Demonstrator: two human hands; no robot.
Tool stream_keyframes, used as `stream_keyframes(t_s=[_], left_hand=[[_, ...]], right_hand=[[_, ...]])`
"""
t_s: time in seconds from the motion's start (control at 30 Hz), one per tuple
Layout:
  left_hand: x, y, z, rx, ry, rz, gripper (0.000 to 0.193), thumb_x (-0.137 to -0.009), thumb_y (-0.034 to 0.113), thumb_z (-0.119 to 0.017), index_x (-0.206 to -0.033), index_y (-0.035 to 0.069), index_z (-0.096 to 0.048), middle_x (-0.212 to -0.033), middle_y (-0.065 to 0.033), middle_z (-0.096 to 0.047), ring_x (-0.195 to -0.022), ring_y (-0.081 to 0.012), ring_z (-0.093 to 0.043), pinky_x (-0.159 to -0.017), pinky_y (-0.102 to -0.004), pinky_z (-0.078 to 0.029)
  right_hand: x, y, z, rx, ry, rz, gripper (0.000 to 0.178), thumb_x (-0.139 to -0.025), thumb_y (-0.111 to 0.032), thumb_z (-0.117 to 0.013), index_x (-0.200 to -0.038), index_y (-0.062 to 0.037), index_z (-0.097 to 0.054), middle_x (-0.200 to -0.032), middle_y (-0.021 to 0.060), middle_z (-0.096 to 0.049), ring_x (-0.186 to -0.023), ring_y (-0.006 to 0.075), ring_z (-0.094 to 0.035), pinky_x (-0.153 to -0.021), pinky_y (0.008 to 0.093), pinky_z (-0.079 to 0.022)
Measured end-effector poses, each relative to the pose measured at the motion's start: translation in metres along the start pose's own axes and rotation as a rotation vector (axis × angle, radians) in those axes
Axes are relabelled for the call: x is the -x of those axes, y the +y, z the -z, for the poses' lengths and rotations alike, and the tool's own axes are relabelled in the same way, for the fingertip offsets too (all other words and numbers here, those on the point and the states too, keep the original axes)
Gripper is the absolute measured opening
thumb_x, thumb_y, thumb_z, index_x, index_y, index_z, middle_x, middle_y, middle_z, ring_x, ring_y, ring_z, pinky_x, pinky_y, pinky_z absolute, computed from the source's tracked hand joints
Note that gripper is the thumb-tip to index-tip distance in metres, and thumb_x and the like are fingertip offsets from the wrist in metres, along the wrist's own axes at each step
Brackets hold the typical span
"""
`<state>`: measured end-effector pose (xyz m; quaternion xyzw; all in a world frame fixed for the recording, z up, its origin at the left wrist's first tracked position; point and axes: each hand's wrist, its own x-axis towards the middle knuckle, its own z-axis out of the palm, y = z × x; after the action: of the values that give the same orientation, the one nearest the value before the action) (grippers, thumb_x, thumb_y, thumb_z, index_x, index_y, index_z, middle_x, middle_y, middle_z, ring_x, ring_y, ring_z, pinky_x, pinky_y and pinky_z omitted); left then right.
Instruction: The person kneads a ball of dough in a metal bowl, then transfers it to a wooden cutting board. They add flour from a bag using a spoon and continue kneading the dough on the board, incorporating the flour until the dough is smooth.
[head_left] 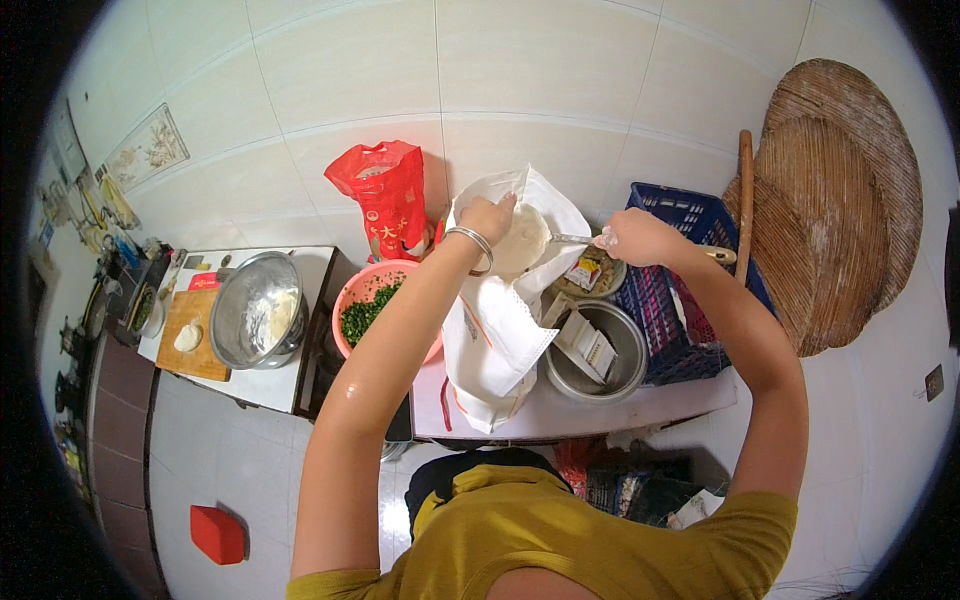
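A white sack (490, 335) stands upright on the table, its mouth spread wide and pale flour (522, 245) showing inside. My left hand (487, 218), with bangles at the wrist, is closed on the far left part of the sack's rim. Fingers of my right hand (640, 238) wrap round the handle of a long-handled metal ladle (572, 239). Its shaft reaches left over the rim into the sack, and its pale handle end sticks out past my hand. The ladle's head cannot be made out clearly against the flour. White powder dusts my right fingers.
Left of the sack are a pink basin (345, 298) of chopped greens and a red bag (385, 200). A metal bowl (225, 325) with flour and a cutting board (205, 350) with dough stand farther left. At right are a metal pot (635, 340) and a blue basket (655, 200).
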<state>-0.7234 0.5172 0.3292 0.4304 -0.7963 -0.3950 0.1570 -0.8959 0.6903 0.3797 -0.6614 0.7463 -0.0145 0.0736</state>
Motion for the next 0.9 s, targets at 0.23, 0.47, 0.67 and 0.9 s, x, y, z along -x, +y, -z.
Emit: stream_keyframes(t_s=[0.23, 0.47, 0.67, 0.9], left_hand=[[-0.03, -0.034, -0.017, 0.02, -0.144, -0.221, 0.078, -0.09, 0.056, -0.022, -0.121, -0.014, -0.038, -0.121, -0.0397, -0.038, -0.117, -0.0462, -0.039, -0.1, -0.0423, -0.031], [-0.034, -0.044, -0.02, -0.291, -0.057, -0.383, 0.076, -0.091, 0.054, -0.019, -0.122, -0.013, -0.038, -0.123, -0.0342, -0.041, -0.116, -0.0405, -0.042, -0.1, -0.0399, -0.031], [-0.021, -0.028, -0.017, 0.694, 0.025, 0.165, 0.053, -0.093, 0.043, -0.031, -0.132, 0.008, -0.035, -0.121, -0.0149, -0.049, -0.113, -0.0264, -0.047, -0.094, -0.0373, -0.036], [0.026, 0.01, -0.004, 1.144, 0.072, 0.291, 0.045, -0.092, 0.041, -0.031, -0.121, 0.009, -0.045, -0.115, -0.0101, -0.054, -0.105, -0.0227, -0.052, -0.088, -0.042, -0.039]], right_hand=[[0.004, -0.007, 0.005, -0.236, -0.168, -0.133, 0.036, -0.086, -0.028, -0.053, -0.061, -0.0019, -0.057, -0.051, 0.0113, -0.049, -0.043, 0.0229, -0.045, -0.043, 0.0361, -0.034], [-0.001, 0.003, 0.007, -0.633, -0.348, -0.317, 0.037, -0.089, -0.028, -0.05, -0.06, -0.0054, -0.048, -0.044, -0.0021, -0.034, -0.035, 0.0095, -0.027, -0.034, 0.0272, -0.019], [-0.005, 0.01, 0.027, -0.609, -0.439, -0.344, 0.037, -0.09, -0.03, -0.049, -0.061, -0.0067, -0.048, -0.044, -0.0046, -0.032, -0.036, 0.0073, -0.025, -0.036, 0.0262, -0.019], [-0.015, 0.015, 0.06, -0.595, -0.496, -0.33, 0.035, -0.09, -0.032, -0.049, -0.063, -0.008, -0.048, -0.045, -0.0063, -0.03, -0.036, 0.0064, -0.024, -0.034, 0.0245, -0.018]])
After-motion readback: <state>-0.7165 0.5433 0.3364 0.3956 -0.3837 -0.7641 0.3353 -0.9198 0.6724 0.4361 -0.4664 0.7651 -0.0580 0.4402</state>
